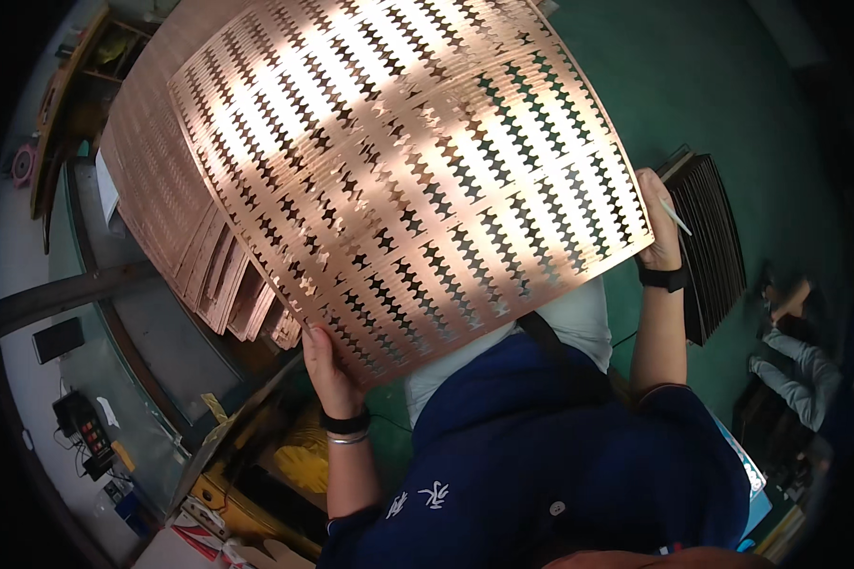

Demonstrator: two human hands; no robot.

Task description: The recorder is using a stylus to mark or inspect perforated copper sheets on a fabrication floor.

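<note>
L hand [330,368] & R hand [659,223] each pinch an edge of the perf'd copper-coloured sheet [389,235], in front of the navy shirt [579,446] (sheet stack [176,223] beyond, on left), so prob. best w/ even support to avoid bends.

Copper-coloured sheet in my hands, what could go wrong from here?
The thin, perforated sheet might bend between your left hand and right hand. Its edges could nick your bare skin. From this view it overlaps the stacked sheets, so it might snag there if they touch.
</note>
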